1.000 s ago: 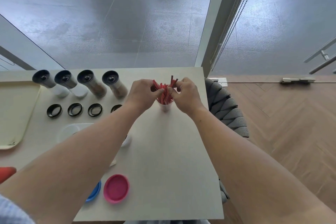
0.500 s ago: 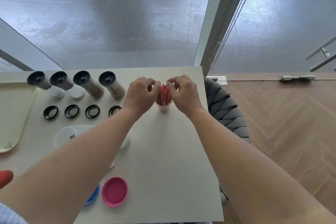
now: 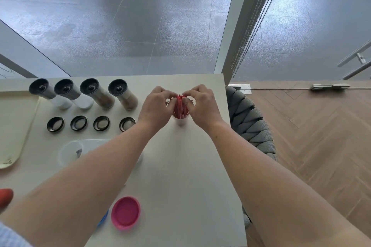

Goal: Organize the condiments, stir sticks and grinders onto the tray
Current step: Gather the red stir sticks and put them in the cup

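Both hands, left hand [image 3: 155, 106] and right hand [image 3: 202, 105], pinch the red stir sticks [image 3: 179, 109] in the cup [image 3: 181, 121] mid-frame, right of the grinders [image 3: 122, 94]. The sticks are now squeezed tighter than a second ago.

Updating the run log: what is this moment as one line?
left hand: pinches thin red stir sticks | right hand: pinches them too | small white cup: holds sticks upright

Bare table [image 3: 180, 166] mid-front; 4 grinders [image 3: 91, 94] and 4 black rings [image 3: 101, 123] at left
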A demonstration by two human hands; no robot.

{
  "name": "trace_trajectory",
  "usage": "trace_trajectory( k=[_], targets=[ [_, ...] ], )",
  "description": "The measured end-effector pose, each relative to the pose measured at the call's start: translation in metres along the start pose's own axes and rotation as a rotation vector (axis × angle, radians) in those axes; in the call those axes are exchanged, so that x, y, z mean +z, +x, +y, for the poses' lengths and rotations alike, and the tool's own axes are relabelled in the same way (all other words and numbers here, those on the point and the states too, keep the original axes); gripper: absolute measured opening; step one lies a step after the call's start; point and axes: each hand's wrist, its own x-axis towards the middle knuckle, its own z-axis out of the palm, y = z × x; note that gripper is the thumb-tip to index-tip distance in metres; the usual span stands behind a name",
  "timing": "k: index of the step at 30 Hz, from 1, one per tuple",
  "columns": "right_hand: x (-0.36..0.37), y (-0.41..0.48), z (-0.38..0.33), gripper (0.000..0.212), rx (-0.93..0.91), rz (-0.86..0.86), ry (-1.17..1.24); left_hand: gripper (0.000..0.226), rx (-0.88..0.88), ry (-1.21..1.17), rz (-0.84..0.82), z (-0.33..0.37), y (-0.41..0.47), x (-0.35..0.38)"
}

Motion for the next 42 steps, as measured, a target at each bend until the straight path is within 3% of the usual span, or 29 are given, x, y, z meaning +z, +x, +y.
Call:
trace_trajectory(
  k=[6, 13, 17, 27, 36, 42],
  targets=[
    [-0.005, -0.001, 0.003, 0.032, 0.030, 0.003, 0.075, 0.037, -0.025, -0.039, 0.024, 0.002, -0.001, -0.005],
    [-0.015, -0.010, 0.020, 0.047, 0.134, -0.085, 0.183, 0.091, -0.086, -0.128, -0.188, -0.018, -0.005, -0.008],
    [-0.019, -0.019, 0.031, 0.075, 0.170, -0.207, 0.200, 0.113, -0.150, -0.165, -0.316, -0.030, -0.004, -0.007],
    [-0.011, -0.021, 0.045, 0.096, 0.200, -0.480, 0.203, 0.087, -0.161, -0.203, -0.389, -0.035, 0.003, 0.005],
    [-0.002, -0.015, 0.037, 0.057, 0.136, -0.383, 0.156, 0.062, -0.189, -0.217, -0.370, -0.034, 0.004, 0.007],
    [-0.011, -0.019, 0.025, 0.057, 0.098, -0.369, 0.153, 0.062, -0.165, -0.225, -0.347, -0.027, -0.003, -0.007]
  ],
)
